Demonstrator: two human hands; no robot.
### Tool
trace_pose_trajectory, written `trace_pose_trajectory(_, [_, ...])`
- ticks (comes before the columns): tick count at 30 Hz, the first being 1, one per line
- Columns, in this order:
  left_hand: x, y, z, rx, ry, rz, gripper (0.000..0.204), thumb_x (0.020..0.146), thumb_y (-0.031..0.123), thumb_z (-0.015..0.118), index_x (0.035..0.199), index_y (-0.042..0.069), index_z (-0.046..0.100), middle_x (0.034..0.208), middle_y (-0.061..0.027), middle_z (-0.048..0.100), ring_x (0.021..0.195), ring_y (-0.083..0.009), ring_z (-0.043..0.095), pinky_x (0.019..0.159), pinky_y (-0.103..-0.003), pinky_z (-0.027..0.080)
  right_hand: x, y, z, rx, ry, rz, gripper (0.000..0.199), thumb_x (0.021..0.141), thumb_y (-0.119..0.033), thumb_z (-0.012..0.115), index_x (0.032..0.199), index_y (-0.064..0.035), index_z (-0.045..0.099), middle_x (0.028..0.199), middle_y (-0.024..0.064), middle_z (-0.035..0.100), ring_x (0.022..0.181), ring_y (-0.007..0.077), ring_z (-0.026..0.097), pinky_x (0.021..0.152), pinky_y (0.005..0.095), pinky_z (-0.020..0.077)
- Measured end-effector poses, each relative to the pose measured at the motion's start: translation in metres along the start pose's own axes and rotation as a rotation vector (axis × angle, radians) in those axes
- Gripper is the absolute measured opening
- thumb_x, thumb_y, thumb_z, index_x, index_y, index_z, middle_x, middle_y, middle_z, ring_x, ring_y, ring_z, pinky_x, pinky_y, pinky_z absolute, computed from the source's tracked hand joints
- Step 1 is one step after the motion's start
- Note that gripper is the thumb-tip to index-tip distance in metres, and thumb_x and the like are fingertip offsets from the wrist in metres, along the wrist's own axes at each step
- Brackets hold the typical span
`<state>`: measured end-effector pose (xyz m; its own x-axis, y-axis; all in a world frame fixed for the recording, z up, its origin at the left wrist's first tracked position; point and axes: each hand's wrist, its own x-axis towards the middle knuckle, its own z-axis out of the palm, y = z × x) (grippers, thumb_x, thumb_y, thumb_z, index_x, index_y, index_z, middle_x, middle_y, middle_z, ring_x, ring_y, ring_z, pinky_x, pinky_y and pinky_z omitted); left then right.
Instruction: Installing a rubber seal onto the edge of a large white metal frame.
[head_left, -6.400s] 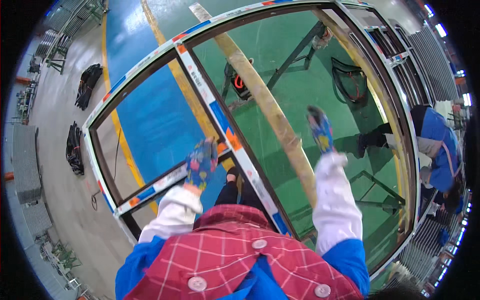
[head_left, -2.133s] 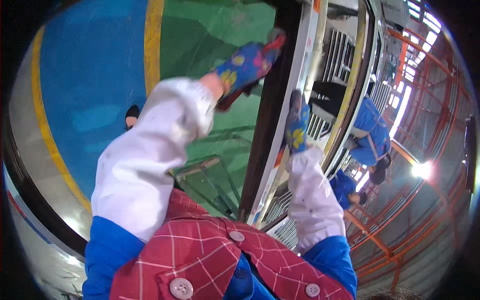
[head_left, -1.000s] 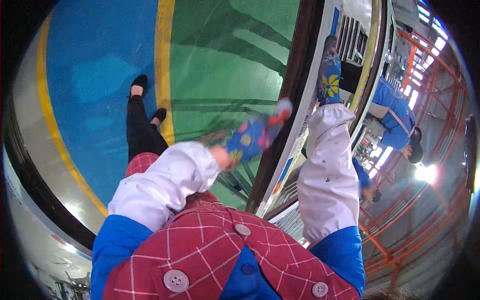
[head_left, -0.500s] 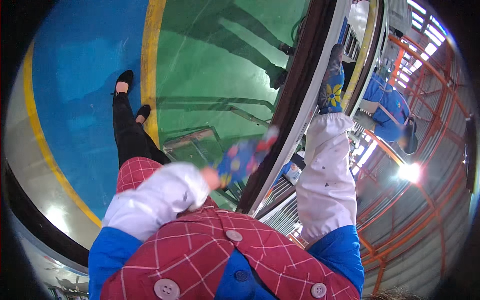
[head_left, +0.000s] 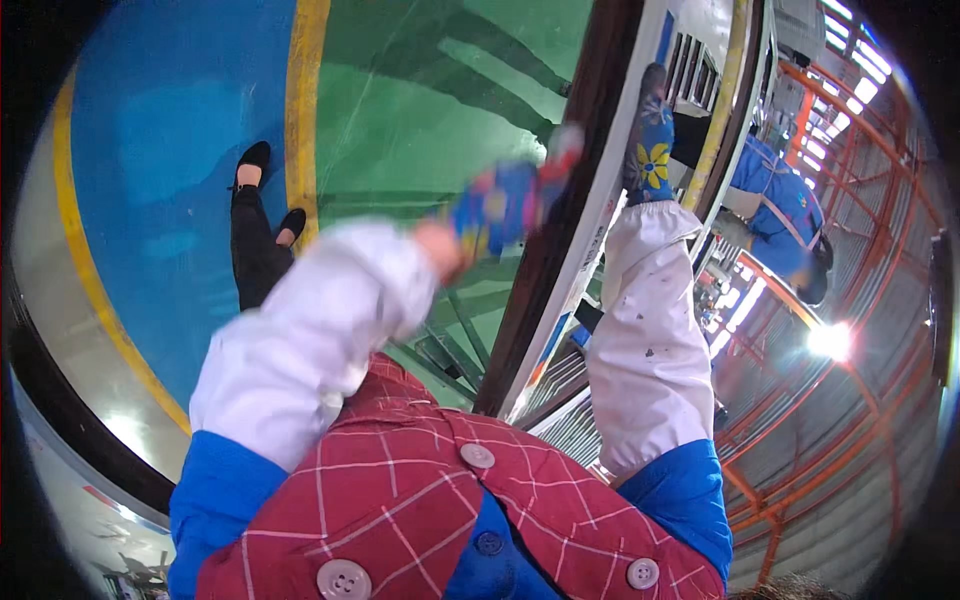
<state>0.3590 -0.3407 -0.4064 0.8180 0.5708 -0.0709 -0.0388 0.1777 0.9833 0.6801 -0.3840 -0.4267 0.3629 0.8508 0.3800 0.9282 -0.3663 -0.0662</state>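
My left hand (head_left: 505, 205), in a blue flowered glove, is raised beside the dark edge (head_left: 565, 190) of the long bench. Motion smears its fingers. A red and pale patch (head_left: 568, 150) shows at the fingertips; whether it is glove or a held object I cannot tell. Stretched forward over the bench's white rim (head_left: 605, 170), my right hand (head_left: 652, 145) wears a similar glove with a yellow flower and grey fingertips. Its fingers look extended, and nothing shows in them. White sleeve covers wrap both forearms.
A person in blue (head_left: 780, 205) bends beyond the bench at the right. Along the bench's far side runs a yellow rail (head_left: 720, 120). Slatted metal parts (head_left: 690, 75) lie past my right hand. Green floor (head_left: 400, 130), a yellow stripe (head_left: 304, 110) and blue floor (head_left: 180, 200) spread to the left.
My left hand has moved up and slightly right, closer to the bench. My right hand has shifted slightly forward and left along the bench rim.
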Motion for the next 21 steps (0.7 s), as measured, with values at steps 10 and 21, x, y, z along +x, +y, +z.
trace_pose_trajectory(10, [-0.090,-0.005,0.021,-0.130,-0.375,-0.277,0.036,0.087,0.035,0.049,0.102,0.003,0.059,0.086,-0.0144,0.063,0.077,-0.0196,0.060,0.070,-0.033,0.049,0.026,-0.085,-0.045,-0.110,-0.104,-0.072,0.031,0.092,-0.031,0.043,0.093,-0.0042,0.058,0.068,0.0118,0.057,0.058,0.0243,0.056,0.051,0.0339,0.0443])
trace_pose_trajectory(21, [-0.130,0.047,0.029,-0.118,-0.327,-0.377,0.018,0.088,0.016,0.048,0.093,-0.001,0.050,0.072,-0.0186,0.057,0.061,-0.0334,0.058,0.051,-0.041,0.044,-0.072,-0.106,-0.080,0.633,-0.401,0.841,0.032,0.093,-0.035,0.042,0.100,-0.0082,0.056,0.071,0.0050,0.054,0.057,0.0152,0.050,0.049,0.0273,0.0408])
